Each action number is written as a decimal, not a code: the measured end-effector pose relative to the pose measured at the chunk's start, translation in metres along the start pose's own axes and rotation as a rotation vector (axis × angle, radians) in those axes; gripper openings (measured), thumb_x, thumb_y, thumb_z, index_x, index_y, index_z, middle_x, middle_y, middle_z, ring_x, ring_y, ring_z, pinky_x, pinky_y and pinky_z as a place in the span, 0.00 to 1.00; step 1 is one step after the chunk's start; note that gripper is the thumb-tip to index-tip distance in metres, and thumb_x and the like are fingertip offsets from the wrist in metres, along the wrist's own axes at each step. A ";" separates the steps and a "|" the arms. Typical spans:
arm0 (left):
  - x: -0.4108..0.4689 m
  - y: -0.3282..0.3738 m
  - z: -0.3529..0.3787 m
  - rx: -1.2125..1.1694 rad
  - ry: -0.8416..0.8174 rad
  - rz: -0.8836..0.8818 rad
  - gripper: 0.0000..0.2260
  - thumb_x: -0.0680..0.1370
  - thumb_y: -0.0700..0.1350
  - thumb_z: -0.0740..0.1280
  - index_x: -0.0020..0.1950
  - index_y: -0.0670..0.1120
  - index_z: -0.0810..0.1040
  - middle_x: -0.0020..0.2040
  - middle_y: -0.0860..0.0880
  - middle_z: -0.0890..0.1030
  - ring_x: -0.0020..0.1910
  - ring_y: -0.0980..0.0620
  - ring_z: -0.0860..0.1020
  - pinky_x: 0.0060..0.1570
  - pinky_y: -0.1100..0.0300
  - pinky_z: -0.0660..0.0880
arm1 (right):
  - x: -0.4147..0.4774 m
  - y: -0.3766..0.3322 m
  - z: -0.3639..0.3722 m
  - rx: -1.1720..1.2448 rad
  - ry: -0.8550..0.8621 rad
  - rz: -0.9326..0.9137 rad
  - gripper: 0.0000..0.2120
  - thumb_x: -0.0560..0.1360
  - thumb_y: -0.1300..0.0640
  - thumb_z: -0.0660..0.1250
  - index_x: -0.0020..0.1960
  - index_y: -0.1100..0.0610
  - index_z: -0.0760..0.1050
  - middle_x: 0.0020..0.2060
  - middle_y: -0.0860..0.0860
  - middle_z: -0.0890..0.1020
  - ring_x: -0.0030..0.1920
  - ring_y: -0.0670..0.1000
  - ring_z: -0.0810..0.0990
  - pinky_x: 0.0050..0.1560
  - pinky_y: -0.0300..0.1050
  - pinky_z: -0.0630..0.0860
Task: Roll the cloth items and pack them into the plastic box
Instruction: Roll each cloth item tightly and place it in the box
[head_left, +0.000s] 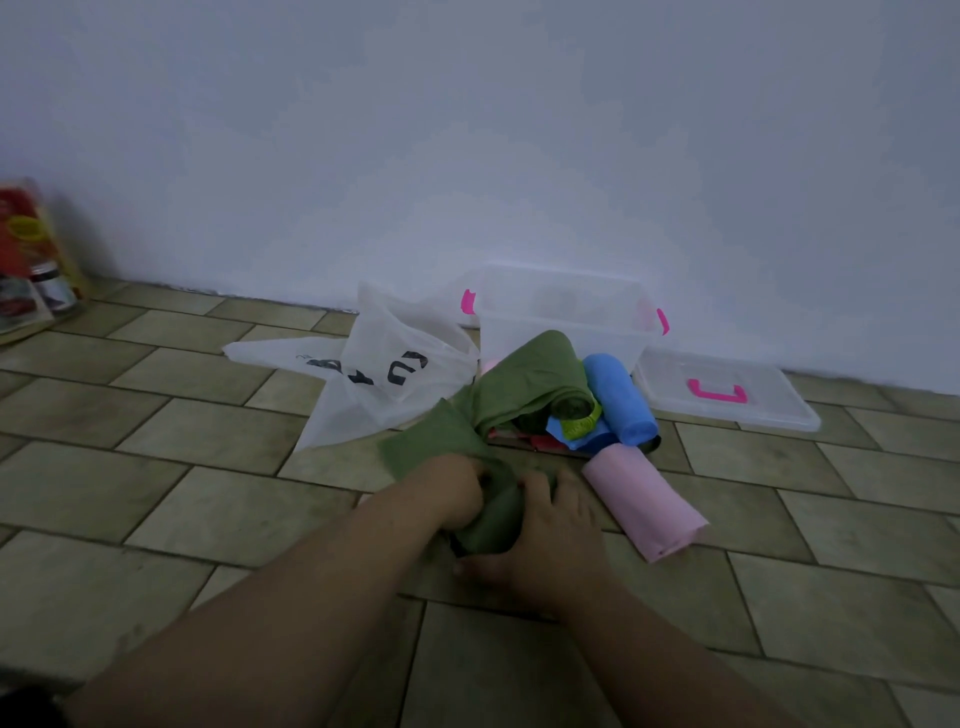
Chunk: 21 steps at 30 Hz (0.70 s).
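Snugly between left hand (457, 493) and right hand (545, 545), fingers curled round it, the half-rolled olive-green cloth (491, 522) lies on the tiled floor (208, 467), loose tail pointing toward the clear plastic box (519, 332)

I have the left forearm (311, 582) and right forearm (649, 639) reaching forward from the bottom of the view, both bare, drawing together low at the middle. My left hand (457, 493) is knuckles-up, its fingers curled down into the green cloth (491, 522). My right hand (550, 540) lies just beside it on the same cloth, palm down, fingers bent over the top, thumb stretched leftward along the near end.
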<state>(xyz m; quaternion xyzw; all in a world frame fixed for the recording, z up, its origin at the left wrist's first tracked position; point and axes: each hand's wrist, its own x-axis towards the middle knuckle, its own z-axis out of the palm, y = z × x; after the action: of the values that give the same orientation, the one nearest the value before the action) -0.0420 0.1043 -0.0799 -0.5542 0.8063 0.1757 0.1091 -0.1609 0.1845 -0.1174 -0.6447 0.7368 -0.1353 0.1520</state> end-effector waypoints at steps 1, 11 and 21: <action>0.005 0.000 -0.001 0.015 -0.015 0.010 0.20 0.80 0.42 0.56 0.73 0.47 0.65 0.67 0.42 0.71 0.63 0.44 0.72 0.59 0.55 0.69 | 0.004 -0.003 0.000 -0.008 -0.003 0.000 0.57 0.49 0.23 0.61 0.72 0.44 0.49 0.75 0.56 0.53 0.74 0.58 0.50 0.72 0.55 0.55; 0.020 -0.009 0.008 0.140 -0.054 0.036 0.25 0.82 0.46 0.56 0.77 0.53 0.52 0.79 0.48 0.47 0.76 0.43 0.53 0.72 0.51 0.57 | -0.005 0.003 -0.014 -0.003 0.003 -0.025 0.49 0.55 0.27 0.63 0.71 0.42 0.54 0.69 0.55 0.57 0.67 0.56 0.61 0.63 0.50 0.64; 0.015 -0.005 0.005 0.224 -0.063 0.034 0.27 0.81 0.45 0.56 0.78 0.52 0.48 0.79 0.47 0.44 0.76 0.43 0.52 0.72 0.51 0.56 | -0.006 0.001 -0.011 -0.222 -0.104 -0.068 0.49 0.56 0.23 0.59 0.72 0.42 0.53 0.73 0.60 0.53 0.71 0.61 0.56 0.68 0.55 0.58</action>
<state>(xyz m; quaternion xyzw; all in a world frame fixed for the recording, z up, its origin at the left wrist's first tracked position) -0.0427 0.0919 -0.0904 -0.5190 0.8264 0.1035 0.1926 -0.1654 0.1905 -0.1070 -0.6885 0.7160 -0.0244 0.1132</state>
